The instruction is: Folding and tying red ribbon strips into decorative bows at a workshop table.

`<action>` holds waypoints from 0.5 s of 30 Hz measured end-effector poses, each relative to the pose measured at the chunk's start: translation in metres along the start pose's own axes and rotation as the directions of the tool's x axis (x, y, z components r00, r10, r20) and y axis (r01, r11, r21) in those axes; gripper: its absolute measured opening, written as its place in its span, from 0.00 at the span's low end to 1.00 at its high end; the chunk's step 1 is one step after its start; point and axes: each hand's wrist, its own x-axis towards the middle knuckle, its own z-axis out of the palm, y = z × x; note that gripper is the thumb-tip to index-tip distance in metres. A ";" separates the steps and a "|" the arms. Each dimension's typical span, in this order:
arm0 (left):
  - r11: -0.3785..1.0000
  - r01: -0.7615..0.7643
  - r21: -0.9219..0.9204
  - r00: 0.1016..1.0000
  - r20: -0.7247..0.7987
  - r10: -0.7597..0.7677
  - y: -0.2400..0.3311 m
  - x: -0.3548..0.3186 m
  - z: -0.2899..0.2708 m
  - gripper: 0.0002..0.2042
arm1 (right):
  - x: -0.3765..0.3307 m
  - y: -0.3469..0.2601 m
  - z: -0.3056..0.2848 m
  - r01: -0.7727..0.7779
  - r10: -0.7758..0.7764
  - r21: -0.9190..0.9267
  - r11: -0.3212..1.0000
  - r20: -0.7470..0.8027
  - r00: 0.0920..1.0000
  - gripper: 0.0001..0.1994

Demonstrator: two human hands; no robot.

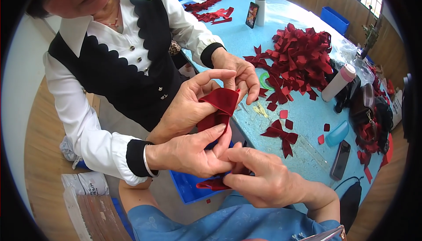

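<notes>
A dark red velvet ribbon [222, 100] is folded into loops in front of me. My left hand [182, 109] is closed round it from the left, index finger stretched over the top. Lower down, my right hand [272, 177] has its fingers curled at a hanging ribbon end [213, 184]; its fingertips are partly hidden. A co-worker in white sleeves has both hands in the same spot: one hand [189, 157] presses a thumb on the ribbon between my hands, the other [239, 71] has its fingertips at the upper right corner.
On the light blue table [250, 122] lie a heap of red bows [301, 56], a single bow [281, 136], small red squares, a clear ruler [313, 153] and a phone [340, 160]. A pink-lidded bottle [338, 82] stands to the right. A blue bin [187, 190] sits below my hands.
</notes>
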 end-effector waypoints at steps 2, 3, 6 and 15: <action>1.000 -0.021 0.005 1.000 0.014 0.021 -0.002 0.002 0.001 0.25 | -0.002 -0.002 0.002 0.014 -0.014 -0.013 1.000 -0.001 1.000 0.10; 1.000 -0.020 0.005 1.000 0.016 0.020 -0.002 0.001 0.002 0.25 | -0.002 -0.002 0.001 0.013 -0.013 -0.014 1.000 -0.002 1.000 0.10; 0.998 0.010 0.058 1.000 -0.004 -0.009 0.003 -0.002 0.006 0.25 | -0.002 0.002 -0.003 -0.027 0.027 0.000 1.000 -0.015 1.000 0.10; 0.995 -0.029 0.092 0.999 0.044 0.025 -0.002 -0.001 0.003 0.23 | -0.004 -0.001 -0.004 -0.032 0.030 -0.053 0.998 -0.025 0.999 0.10</action>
